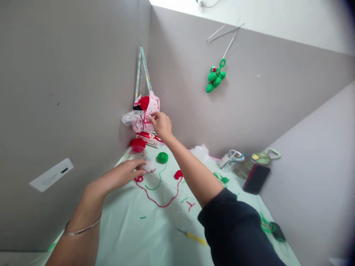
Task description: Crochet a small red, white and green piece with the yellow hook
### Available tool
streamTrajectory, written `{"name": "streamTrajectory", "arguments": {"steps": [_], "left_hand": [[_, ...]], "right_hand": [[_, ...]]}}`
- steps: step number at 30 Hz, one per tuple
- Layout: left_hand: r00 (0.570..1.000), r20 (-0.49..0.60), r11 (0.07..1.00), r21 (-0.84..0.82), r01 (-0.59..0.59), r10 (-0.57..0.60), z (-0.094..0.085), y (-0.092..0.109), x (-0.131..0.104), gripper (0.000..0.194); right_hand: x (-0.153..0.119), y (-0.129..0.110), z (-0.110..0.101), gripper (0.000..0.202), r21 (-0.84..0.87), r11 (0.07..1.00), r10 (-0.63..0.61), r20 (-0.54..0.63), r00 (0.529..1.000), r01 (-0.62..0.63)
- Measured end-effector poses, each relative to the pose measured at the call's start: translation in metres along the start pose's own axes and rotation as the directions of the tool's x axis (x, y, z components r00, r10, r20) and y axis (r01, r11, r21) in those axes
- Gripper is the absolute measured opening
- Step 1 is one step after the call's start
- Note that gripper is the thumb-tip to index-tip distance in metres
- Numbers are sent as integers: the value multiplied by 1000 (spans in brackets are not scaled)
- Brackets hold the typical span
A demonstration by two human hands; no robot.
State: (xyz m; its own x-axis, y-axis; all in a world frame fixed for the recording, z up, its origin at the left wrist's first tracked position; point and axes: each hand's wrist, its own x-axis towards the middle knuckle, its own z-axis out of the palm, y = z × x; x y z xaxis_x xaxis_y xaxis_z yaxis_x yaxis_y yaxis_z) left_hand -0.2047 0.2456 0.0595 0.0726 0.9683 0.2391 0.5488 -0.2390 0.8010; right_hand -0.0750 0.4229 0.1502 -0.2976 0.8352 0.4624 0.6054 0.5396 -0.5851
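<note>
My left hand point(129, 172) has its fingers and thumb around the near side of a small white yarn ball point(149, 165); a thin white strand trails from there across the cloth. Stretched up and away, my right hand point(162, 125) has its fingers pinched together at a pink patterned drawstring bag point(154, 103), which hangs by straps in the corner. Red yarn point(144, 102) fills the bag's mouth, and red strands run close to my right fingertips; what they grip is hidden. A green yarn ball point(162, 157) lies between my arms, with a red crocheted piece point(178, 174) nearby.
Grey partitions enclose the cloth-covered table point(124, 229). A yellow-handled crochet hook point(196, 238) lies in front. To the right stand a clear cup point(229, 161), a jar point(260, 159) and a phone point(256, 179). A green crocheted bunch point(215, 79) hangs behind. White stuffing point(200, 152) sits behind my right arm.
</note>
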Motion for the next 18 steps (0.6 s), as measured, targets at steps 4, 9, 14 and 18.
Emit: {"name": "streamTrajectory", "arguments": {"steps": [4, 9, 14, 18], "left_hand": [[990, 123, 996, 54, 69, -75, -11, 3, -2, 32], [984, -176, 997, 58, 49, -39, -17, 27, -2, 31], [946, -296, 987, -51, -154, 132, 3, 68, -6, 24], [988, -45, 977, -154, -150, 144, 27, 86, -9, 21]], "right_hand": [[1, -2, 8, 17, 10, 1000, -4, -13, 1000, 4], [-53, -7, -24, 21, 372, 894, -106, -367, 924, 250], [-164, -6, -60, 11, 568, 801, -53, -246, 968, 189], [-220, 4, -66, 7, 619, 784, -14, -76, 997, 58]]}}
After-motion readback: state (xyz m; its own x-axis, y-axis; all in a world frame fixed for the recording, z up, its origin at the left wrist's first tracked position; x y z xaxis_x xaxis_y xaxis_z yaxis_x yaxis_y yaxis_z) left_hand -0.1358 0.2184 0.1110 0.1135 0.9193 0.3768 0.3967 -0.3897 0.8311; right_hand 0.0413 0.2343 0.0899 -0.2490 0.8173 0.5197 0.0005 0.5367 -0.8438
